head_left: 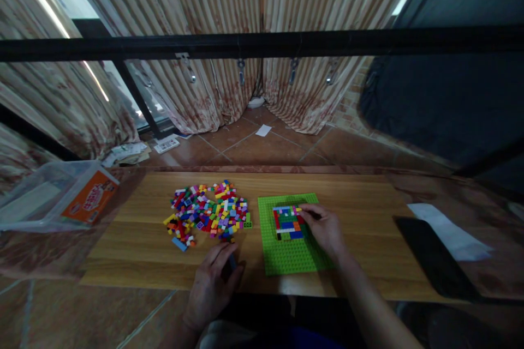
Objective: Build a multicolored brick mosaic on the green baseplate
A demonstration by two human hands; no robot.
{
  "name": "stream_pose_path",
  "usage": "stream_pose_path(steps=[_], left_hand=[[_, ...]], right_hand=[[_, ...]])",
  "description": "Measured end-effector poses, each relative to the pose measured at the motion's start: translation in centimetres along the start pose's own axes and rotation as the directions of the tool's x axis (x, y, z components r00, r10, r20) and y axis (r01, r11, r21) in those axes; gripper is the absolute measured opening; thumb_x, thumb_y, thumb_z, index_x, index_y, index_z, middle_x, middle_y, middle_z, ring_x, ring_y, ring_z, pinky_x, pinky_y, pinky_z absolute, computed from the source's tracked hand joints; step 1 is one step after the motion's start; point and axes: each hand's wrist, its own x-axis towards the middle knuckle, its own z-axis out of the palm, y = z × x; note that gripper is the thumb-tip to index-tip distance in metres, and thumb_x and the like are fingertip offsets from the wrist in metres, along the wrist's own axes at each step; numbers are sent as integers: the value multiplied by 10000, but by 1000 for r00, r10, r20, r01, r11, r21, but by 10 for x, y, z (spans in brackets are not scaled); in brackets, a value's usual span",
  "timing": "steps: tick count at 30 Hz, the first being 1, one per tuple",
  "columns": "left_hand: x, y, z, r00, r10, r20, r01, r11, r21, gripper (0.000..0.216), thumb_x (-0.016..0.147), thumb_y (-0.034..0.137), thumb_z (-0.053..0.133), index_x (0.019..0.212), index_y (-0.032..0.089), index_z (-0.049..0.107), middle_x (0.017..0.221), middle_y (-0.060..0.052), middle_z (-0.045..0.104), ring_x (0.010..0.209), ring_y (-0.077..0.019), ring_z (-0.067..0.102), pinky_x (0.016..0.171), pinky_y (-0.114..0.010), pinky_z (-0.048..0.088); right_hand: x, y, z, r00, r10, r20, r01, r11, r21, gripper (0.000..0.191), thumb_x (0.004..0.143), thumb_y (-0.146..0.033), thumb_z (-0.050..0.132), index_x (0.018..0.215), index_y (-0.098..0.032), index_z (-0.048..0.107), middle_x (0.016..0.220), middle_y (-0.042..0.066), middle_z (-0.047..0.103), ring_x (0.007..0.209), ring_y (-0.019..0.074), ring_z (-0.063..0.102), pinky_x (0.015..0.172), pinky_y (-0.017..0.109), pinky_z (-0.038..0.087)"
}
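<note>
- Seen from my remote seat: the right hand rests on the green baseplate, fingertips drawn together at the upper right corner of the brick panel. Its grip looks nearly closed, though I cannot tell whether it holds a brick.
- The left hand lies curled on the table, just in front of the heap of loose bricks. Something small and bluish shows by the thumb, but I cannot tell whether it is held.
- The baseplate lies loose near the table's front edge with nothing pinning it. I judge that a hard press at the panel's corner could slide or tip it.
- The right palm covers part of the plate, so a drag of the wrist might knock seated bricks askew.
- The heap sits close to the left knuckles, and a careless sweep could scatter pieces to the floor.
- The light is dim, so colours may be misread.
- A clear plastic box sits at far left, and a dark flat slab and a white sheet lie well apart at right.
</note>
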Motion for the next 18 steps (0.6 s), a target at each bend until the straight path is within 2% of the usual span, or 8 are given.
stream_pose_path(steps=[6,10,13,18], left_hand=[[0,2,-1,1000,-18,-9,18,1000,-19,391,815,307,622,1197,241,573,1140,-89,638,1074,-241,615,914,-394,542],[1,3,-1,1000,-19,-2,19,999,-30,387,818,303,618,1198,243,574,1127,-82,643,1067,-234,618,913,-387,541],[0,4,-1,1000,-25,13,26,999,-27,390,823,298,615,1205,241,565,1145,-85,632,1082,-231,608,922,-389,535],[-2,3,0,999,-44,28,46,998,-40,395,834,289,606,1223,247,554,1167,-84,618,1096,-226,598,923,-390,532]], right_hand=[[2,0,-4,999,42,-13,-42,999,14,374,714,-463,678,968,-191,716,884,69,722,800,217,658,766,389,536],[8,-3,-6,998,43,-44,-45,998,-43,378,756,-491,630,962,-186,718,945,87,725,872,236,655,820,406,514],[13,-6,-3,1000,20,-10,-21,995,-93,387,776,-507,601,960,-188,720,998,89,715,920,240,646,856,409,496],[13,-7,2,999,3,46,4,987,-164,370,786,-505,588,908,-188,734,960,86,712,879,231,648,818,387,500]])
